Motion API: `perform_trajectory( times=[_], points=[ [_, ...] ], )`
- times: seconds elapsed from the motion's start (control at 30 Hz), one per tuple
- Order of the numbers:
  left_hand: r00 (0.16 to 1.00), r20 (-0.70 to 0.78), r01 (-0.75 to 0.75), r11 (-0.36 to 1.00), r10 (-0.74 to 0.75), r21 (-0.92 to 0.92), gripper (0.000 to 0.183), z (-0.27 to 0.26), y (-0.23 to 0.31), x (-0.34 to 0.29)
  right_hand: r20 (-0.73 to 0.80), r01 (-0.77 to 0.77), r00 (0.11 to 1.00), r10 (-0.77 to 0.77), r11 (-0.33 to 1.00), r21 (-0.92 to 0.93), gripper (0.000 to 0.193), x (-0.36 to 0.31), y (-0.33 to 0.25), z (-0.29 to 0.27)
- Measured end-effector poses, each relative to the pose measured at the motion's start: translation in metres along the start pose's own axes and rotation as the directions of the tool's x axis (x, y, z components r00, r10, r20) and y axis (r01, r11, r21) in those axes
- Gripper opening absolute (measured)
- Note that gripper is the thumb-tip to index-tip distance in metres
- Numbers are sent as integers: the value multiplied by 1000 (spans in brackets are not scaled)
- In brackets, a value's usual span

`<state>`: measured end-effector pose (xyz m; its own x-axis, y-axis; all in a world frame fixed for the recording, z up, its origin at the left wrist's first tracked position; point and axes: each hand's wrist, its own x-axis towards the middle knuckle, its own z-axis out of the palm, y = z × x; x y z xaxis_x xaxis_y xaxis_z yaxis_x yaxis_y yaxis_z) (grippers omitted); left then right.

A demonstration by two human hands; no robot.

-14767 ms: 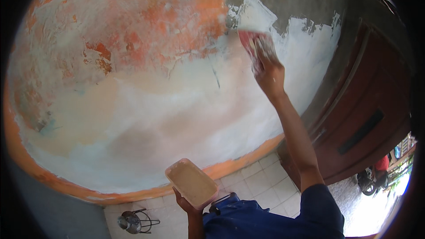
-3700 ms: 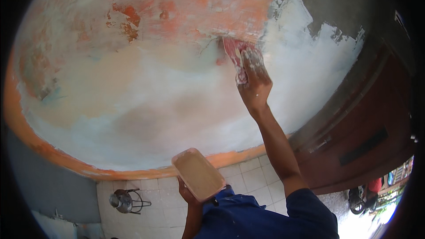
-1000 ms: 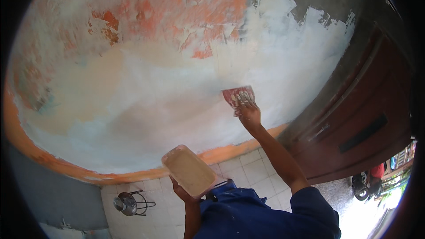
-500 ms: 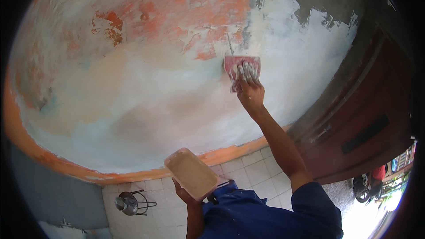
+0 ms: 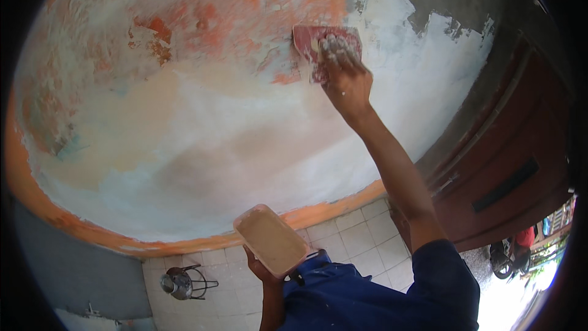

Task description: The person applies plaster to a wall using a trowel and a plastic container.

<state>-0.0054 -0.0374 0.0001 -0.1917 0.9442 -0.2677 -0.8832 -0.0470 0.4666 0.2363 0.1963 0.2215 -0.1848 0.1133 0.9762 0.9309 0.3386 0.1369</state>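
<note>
My right hand (image 5: 348, 83), its fingers smeared white, grips a reddish putty spreader (image 5: 304, 39). The spreader's wide edge points up and lies against, or very near, the wall (image 5: 239, 119), where orange paint, grey plaster and white filler meet. Down by my waist, my left hand (image 5: 263, 268) is closed around the lower side of a shallow rectangular tray or board (image 5: 247, 211) with a pinkish rim and a flat beige face. Whether that beige is filler or the bare surface, I cannot tell. Part of the left fingers is hidden beneath it.
An orange band (image 5: 331, 207) runs along the wall's foot above pale floor tiles (image 5: 358, 233). A round-framed stool (image 5: 197, 282) with a grey container (image 5: 174, 283) on it stands at lower left. To the right is a dark red door or panel (image 5: 520, 147); beyond it, a motorcycle (image 5: 501, 260).
My right hand has slid the spreader up the wall and slightly left. The tray or board in my left hand has shifted a little to the right.
</note>
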Motion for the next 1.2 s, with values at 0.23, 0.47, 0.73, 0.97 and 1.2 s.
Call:
perform_trajectory(
  times=[0.23,0.47,0.73,0.97,1.2],
  points=[
    [1000,1,19,998,-19,-64,93,19,8,-7,272,-70,961,45,994,80,37,-84,-16,-6],
    [1000,3,18,1000,-18,-8,98,12,8,-4,47,-177,984,173,978,107,53,-22,-1,-48],
    [997,-77,4,998,-9,-65,104,42,16,-14,126,-118,986,112,992,38,58,-100,3,14],
    [996,25,91,993,-89,-82,87,22,12,7,445,-211,881,157,975,74,57,-196,-20,8],
    [971,240,-43,991,11,125,48,16,0,5,273,-397,902,335,891,219,48,-139,-11,-29]
  ],
)
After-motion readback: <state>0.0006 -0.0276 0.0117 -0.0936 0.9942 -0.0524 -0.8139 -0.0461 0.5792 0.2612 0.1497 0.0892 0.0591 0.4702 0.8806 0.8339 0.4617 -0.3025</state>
